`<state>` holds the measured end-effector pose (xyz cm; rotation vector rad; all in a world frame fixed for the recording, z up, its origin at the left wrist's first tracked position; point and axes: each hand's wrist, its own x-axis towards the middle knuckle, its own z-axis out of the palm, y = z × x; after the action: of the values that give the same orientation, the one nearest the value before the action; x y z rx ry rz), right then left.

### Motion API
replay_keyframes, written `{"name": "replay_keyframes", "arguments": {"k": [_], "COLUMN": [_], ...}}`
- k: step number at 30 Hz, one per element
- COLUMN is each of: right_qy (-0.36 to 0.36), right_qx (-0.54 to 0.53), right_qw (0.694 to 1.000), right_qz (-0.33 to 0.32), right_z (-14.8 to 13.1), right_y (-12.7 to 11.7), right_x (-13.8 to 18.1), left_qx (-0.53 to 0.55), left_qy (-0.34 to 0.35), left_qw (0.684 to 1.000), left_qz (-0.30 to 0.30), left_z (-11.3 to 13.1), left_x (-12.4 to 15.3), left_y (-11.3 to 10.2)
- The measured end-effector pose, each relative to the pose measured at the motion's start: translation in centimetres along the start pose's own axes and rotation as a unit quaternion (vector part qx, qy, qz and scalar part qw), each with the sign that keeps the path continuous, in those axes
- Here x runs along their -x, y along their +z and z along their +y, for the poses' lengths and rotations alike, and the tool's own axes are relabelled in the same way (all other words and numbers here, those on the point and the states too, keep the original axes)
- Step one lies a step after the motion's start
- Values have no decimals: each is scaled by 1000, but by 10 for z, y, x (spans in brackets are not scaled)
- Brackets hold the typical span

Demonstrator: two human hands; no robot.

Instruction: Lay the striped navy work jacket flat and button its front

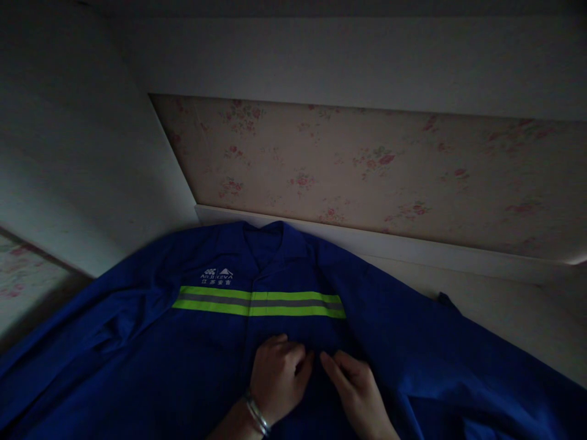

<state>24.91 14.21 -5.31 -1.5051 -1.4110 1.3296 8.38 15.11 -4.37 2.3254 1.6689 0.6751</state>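
Blue work jacket (pixel 183 360) spread flat, front up, collar toward the floral headboard (pixel 367 171), probably on a bed in dim light. Soft, light, limp cloth; apt to wrinkle and slide. Left hand (pixel 279 376) and right hand (pixel 355 391) pinching the front placket below the reflective stripe (pixel 259 302), fingers curled on fabric. Best gripped at seams, hem or shoulders.

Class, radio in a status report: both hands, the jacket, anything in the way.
Left hand and right hand pinching the blue jacket front, below its reflective stripe. Jacket lies spread flat, collar toward floral headboard. Nothing across the hands.
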Motion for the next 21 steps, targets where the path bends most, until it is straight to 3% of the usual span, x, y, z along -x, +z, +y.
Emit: {"name": "replay_keyframes", "arguments": {"k": [8,14,18,21], "right_qy": [-16,-4,76,127], "right_qx": [4,-15,-52,-66], "right_qw": [1000,1000,994,979], "right_qz": [3,16,59,142], "right_z": [6,-6,-15,-9], "right_y": [0,-2,-35,-86], "right_x": [-1,8,37,58], "left_qx": [3,23,58,104], "left_qy": [-10,-21,-24,-77], "left_qw": [1000,999,996,988], "left_qz": [-23,-37,-62,-84], "left_z": [-3,3,3,-33], "left_x": [0,-1,17,38], "left_y": [1,-4,-33,-75]}}
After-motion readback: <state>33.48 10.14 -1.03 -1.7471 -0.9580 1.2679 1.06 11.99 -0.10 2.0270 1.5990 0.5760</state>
